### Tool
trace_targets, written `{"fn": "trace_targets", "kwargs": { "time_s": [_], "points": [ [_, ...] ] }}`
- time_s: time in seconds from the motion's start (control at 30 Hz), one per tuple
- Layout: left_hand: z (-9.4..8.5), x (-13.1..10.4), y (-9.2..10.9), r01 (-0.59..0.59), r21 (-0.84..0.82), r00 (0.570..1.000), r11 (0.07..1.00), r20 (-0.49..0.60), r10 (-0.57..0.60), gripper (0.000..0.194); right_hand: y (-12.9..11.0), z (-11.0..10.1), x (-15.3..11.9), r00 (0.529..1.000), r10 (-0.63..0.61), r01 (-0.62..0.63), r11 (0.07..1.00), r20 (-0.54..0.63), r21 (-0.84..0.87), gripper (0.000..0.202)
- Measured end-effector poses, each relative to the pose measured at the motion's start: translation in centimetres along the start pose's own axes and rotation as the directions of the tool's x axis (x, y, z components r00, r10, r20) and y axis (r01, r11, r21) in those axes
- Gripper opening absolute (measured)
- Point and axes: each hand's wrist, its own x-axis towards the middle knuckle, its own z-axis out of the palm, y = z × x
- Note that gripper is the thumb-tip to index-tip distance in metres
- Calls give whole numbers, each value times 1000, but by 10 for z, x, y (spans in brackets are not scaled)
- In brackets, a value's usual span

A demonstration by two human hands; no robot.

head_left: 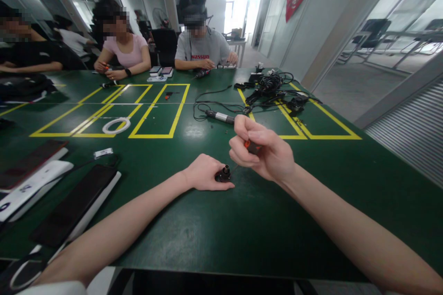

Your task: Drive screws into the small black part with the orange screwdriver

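My left hand [206,173] rests on the green table, its fingers closed round a small black cylindrical part [224,174] with an open round end facing up. My right hand [265,147] is raised just to the right of it, fingers wrapped round the black-and-orange handle of a screwdriver [254,147]. The thin shaft slants down toward the black part; whether its tip touches is too small to tell. Behind my right hand lies a black-and-silver pen-shaped tool [220,116] with a cord.
A tangle of black cables [272,87] lies at the far right. To my left are a black phone [78,203], a white power strip [34,186] and a white tape ring [116,125]. Yellow tape [152,136] marks the green table [194,235]. Several people sit across it.
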Motion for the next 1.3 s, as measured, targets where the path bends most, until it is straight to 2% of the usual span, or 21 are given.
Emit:
{"fn": "trace_targets", "kwargs": {
  "time_s": [0.13, 0.27, 0.5, 0.7, 0.93, 1.03, 1.2, 1.3],
  "points": [
    [-1, 0, 0, -3, -27, 1000, 1000, 7, 4, 53, -1, 0, 4, 999, -22, 20, 997, -32, -74, 37],
    [1, -1, 0, 6, -15, 1000, 1000, 0, -6, 53, 0, 1, 3, 999, 9, -11, 999, -35, -37, 52],
    [1, 0, 0, 3, -31, 1000, 1000, 14, -3, 54, 2, 1, 2, 998, -20, 22, 1000, -67, 20, 26],
    [0, 0, 0, 15, -36, 1000, 999, 28, -14, 54, 5, 2, 4, 996, -25, 26, 999, -80, 19, 50],
    [-1, 0, 0, 9, -23, 1000, 1000, 29, -9, 54, 5, 1, 1, 996, -54, 58, 997, -75, 41, 21],
    [0, 0, -1, 12, -14, 1000, 1000, 29, -11, 55, 6, 3, 3, 992, -64, 66, 998, -109, 20, 24],
    [3, 0, -1, 21, -1, 999, 1000, 27, -21, 53, 7, 5, 3, 996, -29, 33, 998, -82, 59, 46],
    [3, 0, -1, 25, 11, 999, 1000, 23, -26, 53, 7, 3, 0, 998, -27, 32, 995, -53, 96, 35]
  ]
}}
